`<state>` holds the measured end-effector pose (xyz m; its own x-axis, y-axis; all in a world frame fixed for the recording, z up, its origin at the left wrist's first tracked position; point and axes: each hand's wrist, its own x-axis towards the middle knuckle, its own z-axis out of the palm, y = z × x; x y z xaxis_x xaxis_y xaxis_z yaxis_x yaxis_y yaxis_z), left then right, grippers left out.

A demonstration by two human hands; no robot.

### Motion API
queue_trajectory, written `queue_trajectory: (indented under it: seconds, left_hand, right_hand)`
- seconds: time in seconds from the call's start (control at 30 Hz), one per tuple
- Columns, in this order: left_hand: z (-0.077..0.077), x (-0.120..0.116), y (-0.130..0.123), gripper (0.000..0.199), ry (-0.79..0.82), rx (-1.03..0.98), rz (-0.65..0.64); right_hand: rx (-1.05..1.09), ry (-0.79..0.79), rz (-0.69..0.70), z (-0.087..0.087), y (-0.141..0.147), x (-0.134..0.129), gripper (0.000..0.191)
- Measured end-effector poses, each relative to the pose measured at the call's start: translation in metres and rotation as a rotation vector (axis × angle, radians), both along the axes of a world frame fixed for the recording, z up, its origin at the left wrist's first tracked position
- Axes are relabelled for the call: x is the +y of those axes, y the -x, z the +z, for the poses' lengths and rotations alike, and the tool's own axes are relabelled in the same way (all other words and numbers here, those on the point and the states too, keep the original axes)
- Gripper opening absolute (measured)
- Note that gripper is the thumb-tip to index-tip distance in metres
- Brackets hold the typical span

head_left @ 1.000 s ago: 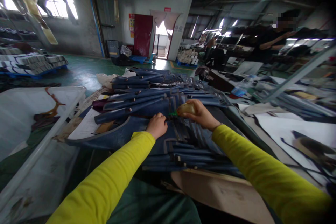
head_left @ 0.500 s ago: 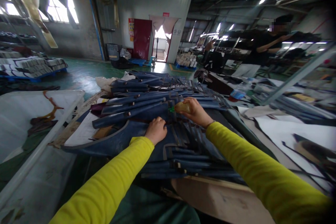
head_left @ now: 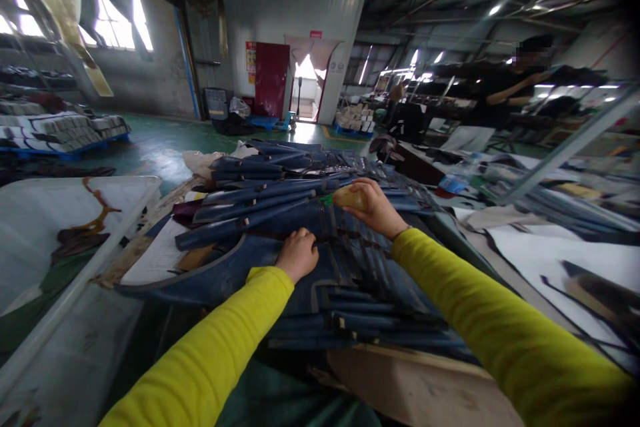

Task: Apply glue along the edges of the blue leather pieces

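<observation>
My right hand (head_left: 374,208) is closed around a small yellowish squeeze bottle (head_left: 349,198) with a bright green tip, which points left just above the layered pieces. Beneath it lie overlapping dark blue leather-like pieces (head_left: 280,217) with dark edge strips, many of them rolled or folded. My left hand (head_left: 299,255) rests palm down on a broad blue piece (head_left: 237,265) nearer to me, its fingers laid over the surface and partly hidden from view. Whether the green tip touches a piece, I cannot tell.
A white plastic bin (head_left: 125,203) with cloth inside stands at left. Printed paper (head_left: 156,255) lies under the blue pieces. On the right are a clear bottle (head_left: 457,181), white sheets (head_left: 555,260) and a slanted metal post (head_left: 575,140). A person in dark clothes (head_left: 500,90) stands behind.
My right hand and the bottle have lifted slightly from the blue pieces. My left hand stays in nearly the same place.
</observation>
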<state>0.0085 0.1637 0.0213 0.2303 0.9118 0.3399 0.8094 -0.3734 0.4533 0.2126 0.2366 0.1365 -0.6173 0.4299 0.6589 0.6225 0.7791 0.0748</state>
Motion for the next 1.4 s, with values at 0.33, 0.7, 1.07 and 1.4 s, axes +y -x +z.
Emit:
queue_trajectory:
  seconds: [0.33,0.7,1.07,1.4]
  left_hand:
    - [0.001,0.0,0.001,0.028,-0.007,-0.002,0.006]
    - [0.001,-0.002,0.0,0.029,-0.007,-0.009,-0.003]
    - [0.002,-0.001,0.0,0.028,-0.001,-0.014,0.004]
    - [-0.002,0.0,-0.001,0.028,-0.01,-0.02,-0.002]
  right_hand:
    - [0.061,0.158,-0.067,-0.013,-0.006,0.003,0.047]
    - [0.383,0.31,-0.205,0.002,-0.025,0.002,0.057]
    - [0.277,0.156,-0.23,0.001,-0.032,0.014,0.057]
    - [0.269,0.336,-0.334,-0.007,-0.037,0.012,0.061]
